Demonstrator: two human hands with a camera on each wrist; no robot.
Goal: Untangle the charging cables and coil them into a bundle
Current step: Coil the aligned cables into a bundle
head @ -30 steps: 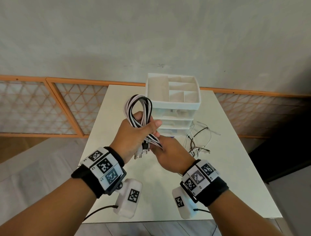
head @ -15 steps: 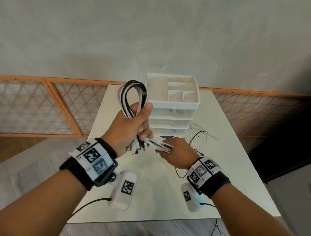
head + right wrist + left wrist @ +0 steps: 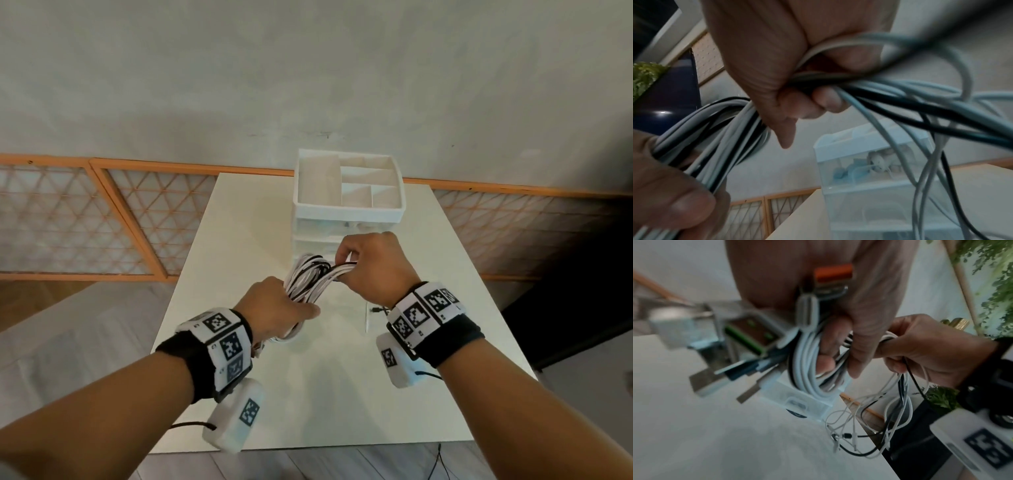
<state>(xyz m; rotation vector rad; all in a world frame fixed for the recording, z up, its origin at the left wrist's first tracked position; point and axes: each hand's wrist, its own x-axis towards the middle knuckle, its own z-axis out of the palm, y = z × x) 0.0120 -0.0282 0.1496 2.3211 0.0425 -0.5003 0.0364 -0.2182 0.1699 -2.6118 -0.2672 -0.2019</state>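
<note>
A bundle of white and black charging cables (image 3: 310,280) hangs between both hands above the white table (image 3: 239,240). My left hand (image 3: 277,313) grips the coiled part (image 3: 809,363), with several USB plugs (image 3: 748,366) sticking out below the palm. Further right, my right hand (image 3: 371,265) holds the same cables (image 3: 890,97) in a fist, in front of the drawer unit. Loose cable tails (image 3: 875,423) dangle from the right hand down to the table's right side. In the right wrist view the coil (image 3: 715,129) runs from the right fist to the left thumb (image 3: 680,199).
A white plastic drawer organizer (image 3: 347,192) with an open compartmented top stands at the table's far middle, just behind the hands. An orange lattice screen (image 3: 102,219) runs along the wall. A dark cabinet (image 3: 565,274) stands right of the table.
The left hand has dropped from holding the coil upright to lower and nearer me. The right hand has risen and moved forward, carrying the cables over toward the drawer unit.
</note>
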